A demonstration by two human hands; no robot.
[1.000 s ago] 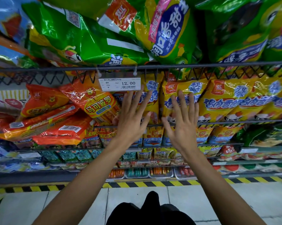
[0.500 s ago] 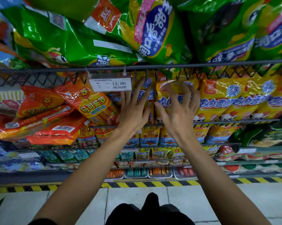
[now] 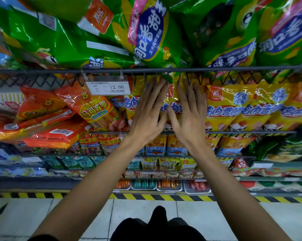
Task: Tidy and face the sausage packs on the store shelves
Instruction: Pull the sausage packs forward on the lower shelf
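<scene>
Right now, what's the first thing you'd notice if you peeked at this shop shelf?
Two bare hands reach up side by side in the middle: the left hand and the right hand press flat, fingers straight, on the yellow sausage packs. Above them, big green bags bulge over the wire shelf rail. To the left, orange packs lie in a messy tilted heap below a white price tag reading 12.00.

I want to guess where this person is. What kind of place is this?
Most likely a grocery shop aisle. Wire shelves are stacked with sausage packs, a price tag reading 12.00 hangs from the rail, and more rows of packaged snacks fill the shelves lower down.
</scene>
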